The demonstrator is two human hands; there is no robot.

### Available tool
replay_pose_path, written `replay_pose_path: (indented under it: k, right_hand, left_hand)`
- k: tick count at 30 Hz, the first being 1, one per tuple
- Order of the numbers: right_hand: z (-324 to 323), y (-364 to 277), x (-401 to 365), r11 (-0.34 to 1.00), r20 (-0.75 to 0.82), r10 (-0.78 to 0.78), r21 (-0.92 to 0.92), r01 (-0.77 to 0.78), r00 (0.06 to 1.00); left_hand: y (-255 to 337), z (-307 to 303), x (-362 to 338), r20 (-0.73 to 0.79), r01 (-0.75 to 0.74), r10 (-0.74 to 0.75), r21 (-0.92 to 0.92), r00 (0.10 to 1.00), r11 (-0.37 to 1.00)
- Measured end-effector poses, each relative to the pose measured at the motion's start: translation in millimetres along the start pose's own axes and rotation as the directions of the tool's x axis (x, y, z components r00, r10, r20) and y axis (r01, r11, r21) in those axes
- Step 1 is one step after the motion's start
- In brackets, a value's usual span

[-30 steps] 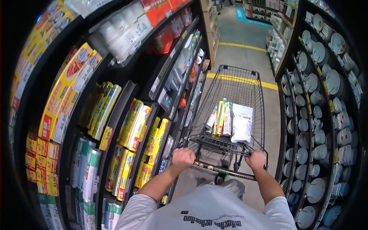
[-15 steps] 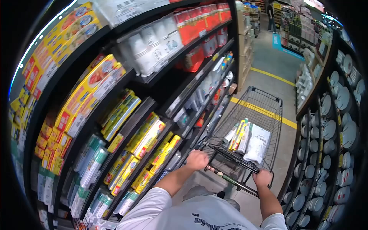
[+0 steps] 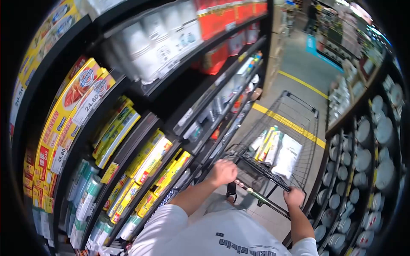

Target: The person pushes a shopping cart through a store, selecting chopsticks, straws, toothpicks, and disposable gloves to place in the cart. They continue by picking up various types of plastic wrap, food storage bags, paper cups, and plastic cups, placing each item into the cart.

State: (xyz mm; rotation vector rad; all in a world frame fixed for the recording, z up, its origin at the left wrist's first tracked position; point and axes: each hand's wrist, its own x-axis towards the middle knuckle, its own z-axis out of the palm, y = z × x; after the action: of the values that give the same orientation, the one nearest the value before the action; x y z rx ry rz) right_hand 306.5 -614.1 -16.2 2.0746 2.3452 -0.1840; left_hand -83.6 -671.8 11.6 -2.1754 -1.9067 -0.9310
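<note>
the tall shelf (image 3: 134, 134) of boxed and rolled goods fills the left side, and stacks of dishes (image 3: 385, 172) line the right. in the aisle between them is the cart (image 3: 265, 172), which now sits further right in view than it does a second ago, its front swung more to the right; whether the cart or the head has turned, i cannot tell. its long axis runs from lower left to upper right, with the front pointing away from the person, up the aisle. the white bag (image 3: 287, 157) and, just left of it, yellow and white boxes (image 3: 265, 142) keep their places in the basket, leaning roughly along that same axis, so the load seems settled. the handle (image 3: 265, 202) crosses the near end. the hands stay well apart: the left hand (image 3: 224, 172) is curled at the handle's left end, the right hand (image 3: 294, 197) closed at the cart's near right corner, its exact hold hidden. a dark shoe (image 3: 231, 192) now shows beside the left hand, which suggests walking.
</note>
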Motion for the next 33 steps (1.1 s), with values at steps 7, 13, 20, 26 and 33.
replay_pose_path:
  k: [7, 13, 20, 26, 33]
  right_hand:
    - [17.0, 13.4, 42.5, 0.993, -0.122, -0.121, 0.003, 0.122, 0.985]
    - [14.0, 6.5, 69.6, 0.991, -0.129, -0.129, 0.008, 0.131, 0.983]
    - [8.3, -1.1, 97.3, 0.993, -0.114, -0.120, 0.007, 0.122, 0.986]
    - [8.7, 1.7, 112.8, 0.999, -0.032, -0.051, -0.021, 0.050, 0.998]
    - [9.3, -3.9, 120.0, 0.998, -0.044, -0.046, -0.039, 0.044, 0.998]
  left_hand:
    - [-31.7, -2.9, 38.4, -0.279, 0.172, -0.306, -0.416, 0.910, 0.893]
    - [-183.1, 31.8, -10.1, -0.218, 0.806, -0.880, -0.355, 0.421, 0.473]
    - [-336.6, 79.4, -36.8, -0.211, 0.900, -0.910, -0.183, 0.357, 0.396]
    - [-362.2, 97.4, -40.0, 0.122, 0.922, -0.992, -0.386, 0.014, -0.034]
    - [-255.4, 63.3, -13.9, 0.041, 0.836, -0.848, -0.199, 0.528, 0.511]
